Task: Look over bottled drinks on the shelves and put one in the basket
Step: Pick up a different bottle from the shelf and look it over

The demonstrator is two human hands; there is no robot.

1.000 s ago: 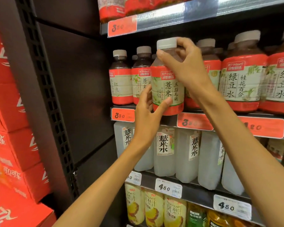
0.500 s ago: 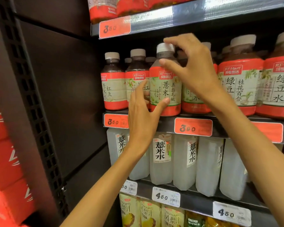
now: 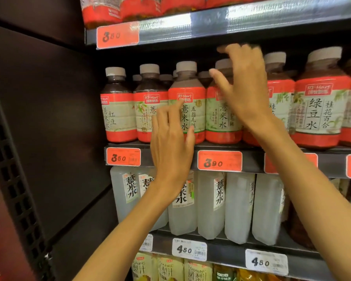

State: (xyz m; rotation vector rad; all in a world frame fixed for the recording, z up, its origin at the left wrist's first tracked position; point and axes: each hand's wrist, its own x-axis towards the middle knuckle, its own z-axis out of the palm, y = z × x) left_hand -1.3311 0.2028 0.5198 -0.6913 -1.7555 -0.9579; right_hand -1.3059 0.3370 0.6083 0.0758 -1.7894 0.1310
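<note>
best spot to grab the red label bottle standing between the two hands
Grip the bottle at its narrow neck just under the white cap, coming from the front and above. Neighbours crowd both its sides, and only the neck has free space around it.

Front row of the middle shelf: seven red-labelled bottles (image 3: 186,102); below, five pale bottles (image 3: 211,203); two hands (image 3: 170,151).
</note>
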